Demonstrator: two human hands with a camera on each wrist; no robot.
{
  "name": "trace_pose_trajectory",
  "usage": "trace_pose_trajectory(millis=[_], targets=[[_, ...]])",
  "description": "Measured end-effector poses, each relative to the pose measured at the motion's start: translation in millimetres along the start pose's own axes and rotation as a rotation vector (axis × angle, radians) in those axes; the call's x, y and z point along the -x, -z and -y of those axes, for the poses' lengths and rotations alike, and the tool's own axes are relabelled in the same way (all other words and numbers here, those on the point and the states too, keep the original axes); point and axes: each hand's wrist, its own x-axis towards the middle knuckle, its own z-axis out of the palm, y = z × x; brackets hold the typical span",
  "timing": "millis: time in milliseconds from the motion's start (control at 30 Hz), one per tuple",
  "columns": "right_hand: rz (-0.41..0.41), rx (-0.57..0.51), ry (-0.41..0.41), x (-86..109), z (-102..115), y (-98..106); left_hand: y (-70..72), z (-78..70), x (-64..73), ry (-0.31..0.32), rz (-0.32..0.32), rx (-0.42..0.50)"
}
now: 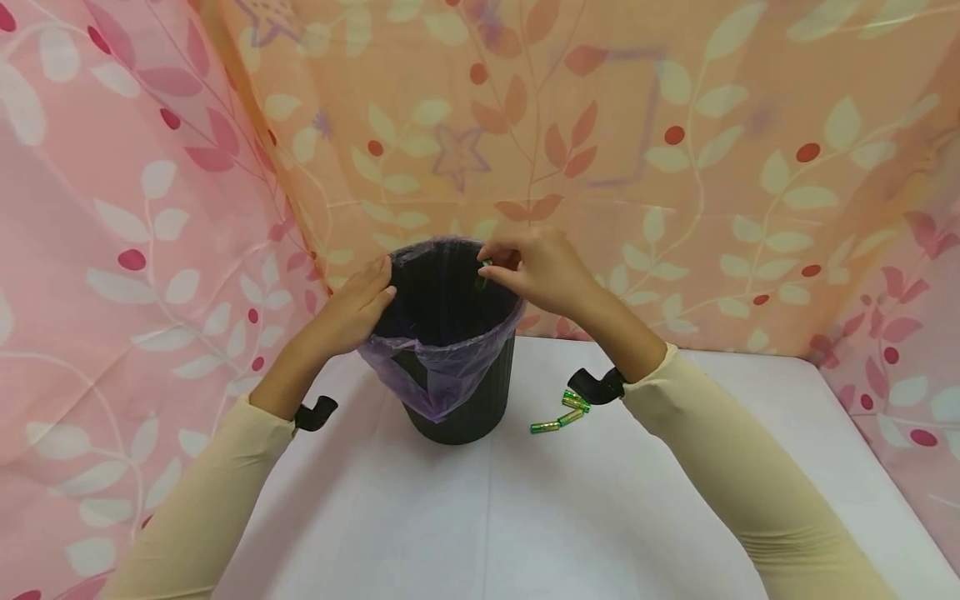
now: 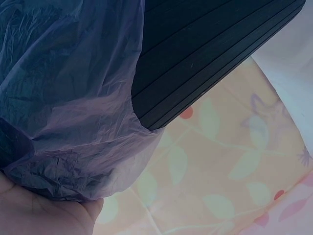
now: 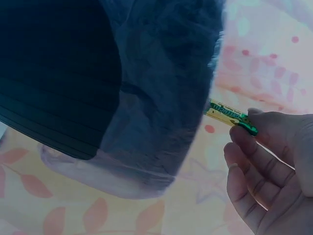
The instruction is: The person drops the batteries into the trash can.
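A small green-and-gold battery [image 3: 229, 117] is pinched between the thumb and forefinger of my right hand [image 1: 543, 267]. It hangs over the mouth of a black trash can [image 1: 472, 408], near the right side of the rim. My other fingers [image 3: 252, 183] curl loosely below it in the right wrist view. A thin purple bag [image 1: 450, 379] lines the can and folds down over its rim. My left hand [image 1: 352, 308] rests on the left rim, its fingers fairly straight; the palm touches the bag in the left wrist view, where the fingertips are hidden.
Several more green-and-gold batteries [image 1: 545, 427] lie on the white tabletop [image 1: 480, 517], right of the can and below my right wrist. A black wrist camera [image 1: 596, 386] partly overlaps them. Flowered cloth [image 1: 570, 125] hangs behind the table and along both sides.
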Motion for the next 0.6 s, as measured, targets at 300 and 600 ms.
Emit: trace_pose_trajectory(millis=[300,600], targets=[[0.08,0.038,-0.081,-9.1,-6.7,-18.1,-2.4,2.7,-0.5,0.011,0.007,-0.007],[0.125,0.107,-0.112,-17.5,-10.8,-27.6,-2.9,0.2,-3.6,0.009,0.018,-0.022]])
